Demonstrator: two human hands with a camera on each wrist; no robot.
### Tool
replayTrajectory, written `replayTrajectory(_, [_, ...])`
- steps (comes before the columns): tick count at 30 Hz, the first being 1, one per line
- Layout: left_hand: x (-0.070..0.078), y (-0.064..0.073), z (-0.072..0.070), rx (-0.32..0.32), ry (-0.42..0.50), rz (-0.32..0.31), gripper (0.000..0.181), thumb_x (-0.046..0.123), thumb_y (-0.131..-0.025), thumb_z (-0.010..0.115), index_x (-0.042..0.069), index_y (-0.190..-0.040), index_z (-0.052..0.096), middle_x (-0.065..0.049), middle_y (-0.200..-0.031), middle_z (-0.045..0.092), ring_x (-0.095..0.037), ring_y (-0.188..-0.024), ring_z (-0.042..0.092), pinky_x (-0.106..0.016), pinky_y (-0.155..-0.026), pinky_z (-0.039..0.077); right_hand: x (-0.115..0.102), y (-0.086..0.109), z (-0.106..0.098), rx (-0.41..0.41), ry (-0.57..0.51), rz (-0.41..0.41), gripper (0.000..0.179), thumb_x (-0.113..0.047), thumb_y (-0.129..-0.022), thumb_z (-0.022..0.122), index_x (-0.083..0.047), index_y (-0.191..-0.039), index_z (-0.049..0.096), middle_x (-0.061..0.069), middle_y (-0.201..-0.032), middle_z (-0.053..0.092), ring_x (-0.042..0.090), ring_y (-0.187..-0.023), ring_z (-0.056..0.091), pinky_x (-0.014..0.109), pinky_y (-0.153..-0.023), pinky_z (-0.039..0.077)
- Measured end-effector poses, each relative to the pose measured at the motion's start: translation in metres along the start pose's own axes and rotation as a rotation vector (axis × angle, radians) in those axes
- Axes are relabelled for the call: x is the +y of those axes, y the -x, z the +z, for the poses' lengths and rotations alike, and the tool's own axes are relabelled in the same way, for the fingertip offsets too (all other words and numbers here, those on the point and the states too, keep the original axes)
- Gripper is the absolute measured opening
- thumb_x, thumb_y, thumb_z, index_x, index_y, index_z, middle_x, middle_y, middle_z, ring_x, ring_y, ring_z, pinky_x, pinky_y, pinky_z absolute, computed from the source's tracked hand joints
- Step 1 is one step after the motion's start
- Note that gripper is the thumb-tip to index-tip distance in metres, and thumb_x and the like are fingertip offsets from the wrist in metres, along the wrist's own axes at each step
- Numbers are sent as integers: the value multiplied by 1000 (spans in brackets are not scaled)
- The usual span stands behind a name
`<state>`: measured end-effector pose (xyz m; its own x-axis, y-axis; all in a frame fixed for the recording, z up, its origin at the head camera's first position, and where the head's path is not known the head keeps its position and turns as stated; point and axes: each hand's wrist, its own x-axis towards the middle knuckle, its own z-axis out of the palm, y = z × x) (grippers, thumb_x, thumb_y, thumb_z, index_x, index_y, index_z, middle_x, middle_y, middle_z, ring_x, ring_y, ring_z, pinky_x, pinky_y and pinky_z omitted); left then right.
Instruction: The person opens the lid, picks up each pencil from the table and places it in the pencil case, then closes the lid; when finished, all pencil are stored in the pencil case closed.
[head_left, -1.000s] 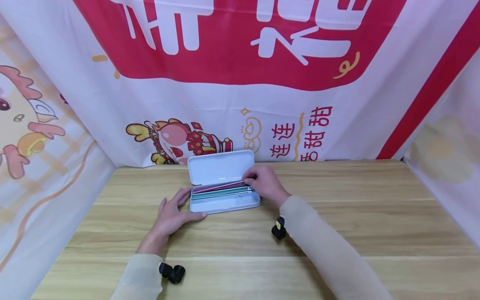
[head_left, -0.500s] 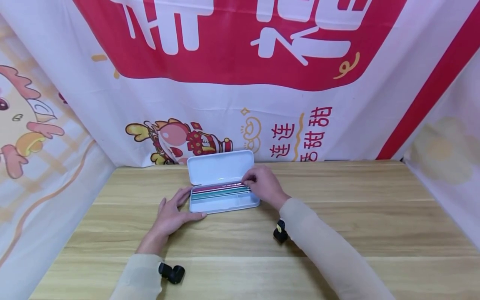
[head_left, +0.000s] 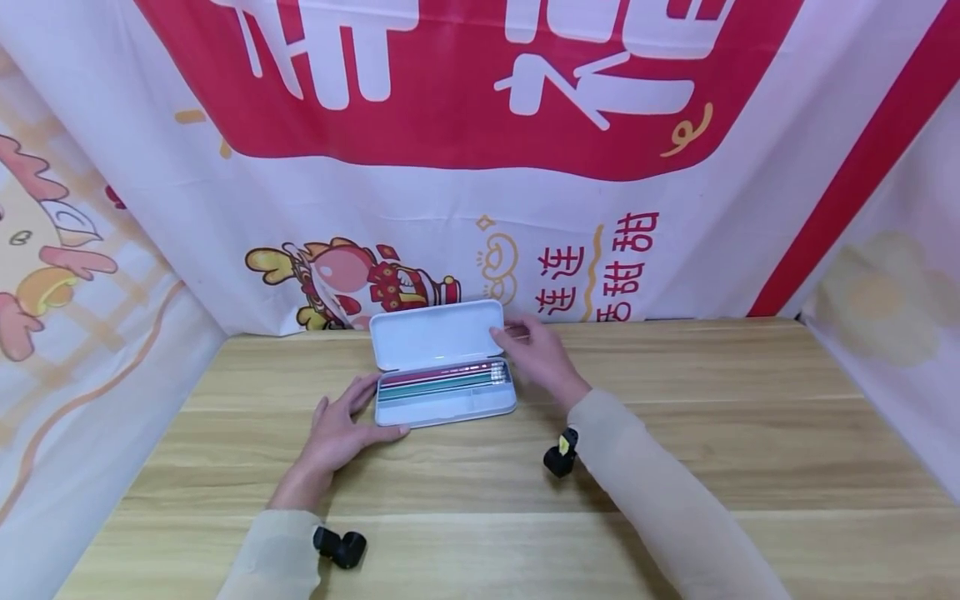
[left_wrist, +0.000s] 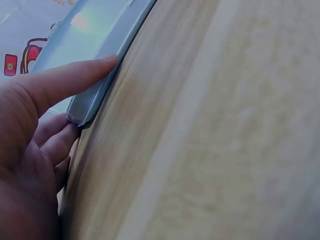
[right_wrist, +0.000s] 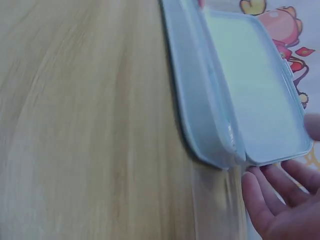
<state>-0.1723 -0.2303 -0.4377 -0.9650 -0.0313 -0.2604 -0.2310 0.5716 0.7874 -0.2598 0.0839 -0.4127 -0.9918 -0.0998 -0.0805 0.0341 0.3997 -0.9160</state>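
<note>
A pale blue pencil case [head_left: 446,408] lies on the table with its lid [head_left: 438,335] raised. Several pencils [head_left: 435,383], red-purple and dark green, lie side by side in its back compartment. My left hand [head_left: 337,433] grips the case's left end, its thumb [left_wrist: 95,72] along the front rim and fingers around the left corner. My right hand [head_left: 542,354] is at the lid's right edge, thumb overlapping the edge in the head view. In the right wrist view its fingers [right_wrist: 282,187] reach along the lid's side, loosely bent; contact is hard to tell.
The wooden table [head_left: 465,508] extends in front and to both sides. A printed cloth [head_left: 360,200] hangs right behind the case, close to the lid. A smaller compartment [head_left: 491,400] sits at the case's right end.
My right hand has let go of a red-purple pencil, which now lies flat among the others. It has moved from the pencil ends to the lid's right edge. My left hand holds its place.
</note>
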Motion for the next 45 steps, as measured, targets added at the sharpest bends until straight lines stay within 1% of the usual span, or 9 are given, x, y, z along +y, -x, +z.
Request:
replayTrajectory(3, [0, 1, 0, 6, 5, -8, 115, 45, -80, 95, 26, -171, 29, -2, -175, 37, -36, -171, -8, -63, -135, -17, -3, 2, -1, -24, -75, 43, 66, -58, -105, 63, -14, -153, 55, 8, -141, 66, 28, -132, 65, 46, -116, 56])
replayTrajectory(7, [-2, 2, -2, 23, 9, -9, 123, 43, -80, 96, 19, -174, 19, 1, -175, 37, -41, -169, -16, -65, -136, -13, -6, 6, -4, -22, -157, 98, 60, -65, -102, 61, -19, -141, 63, 4, -135, 68, 30, -129, 69, 47, -115, 57])
replayTrajectory(14, [-3, 2, -3, 25, 13, -19, 128, 45, -80, 96, 18, -174, 15, -4, -175, 35, -43, -168, -17, -67, -135, -14, 0, 15, -10, -80, -198, 66, 39, -45, -103, 68, -14, -127, 68, 7, -134, 71, 33, -134, 67, 49, -119, 54])
replayTrajectory(19, [-4, 2, -3, 27, 15, 9, 125, 41, -81, 96, 20, -174, 16, -7, -175, 35, -40, -170, -11, -62, -136, -15, 9, 28, -17, -202, 33, -74, 47, -39, -100, 73, -18, -142, 69, 4, -146, 69, 28, -139, 64, 47, -121, 53])
replayTrajectory(23, [-2, 1, -5, 25, -13, 59, 123, 39, -82, 95, 20, -174, 16, -10, -176, 33, -39, -170, 2, -61, -136, -17, 11, 35, -18, -281, 245, -228, 58, -35, -101, 76, -14, -153, 61, 7, -163, 56, 29, -149, 56, 46, -124, 49])
replayTrajectory(28, [-3, 0, -5, -7, -32, 57, 120, 47, -83, 93, 23, -174, 19, -13, -178, 28, -36, -169, 14, -61, -134, -21, 12, 40, -14, -306, 376, -270, 65, -34, -100, 79, -12, -157, 55, 8, -173, 42, 30, -159, 43, 48, -130, 39])
replayTrajectory(33, [-2, 0, -4, -36, -55, 35, 111, 67, -90, 77, 26, -174, 17, -13, -180, 22, -36, -169, 18, -63, -133, -24, 14, 42, -10, -281, 444, -292, 65, -32, -99, 81, -12, -155, 57, 7, -173, 42, 30, -162, 38, 50, -133, 35])
replayTrajectory(37, [0, 0, -4, -47, -53, 13, 98, 73, -99, 59, 28, -174, 15, -12, -181, 19, -38, -169, 12, -62, -132, -26, 15, 44, -10, -263, 450, -294, 63, -30, -98, 81, -11, -154, 58, 7, -172, 43, 29, -161, 40, 50, -132, 36])
replayTrajectory(45, [0, -2, -2, -40, -52, 15, 92, 68, -102, 60, 27, -174, 19, -12, -180, 23, -35, -171, 0, -60, -133, -25, 15, 47, -12, -261, 446, -285, 64, -30, -99, 81, -10, -155, 57, 8, -172, 42, 30, -161, 40, 49, -132, 36])
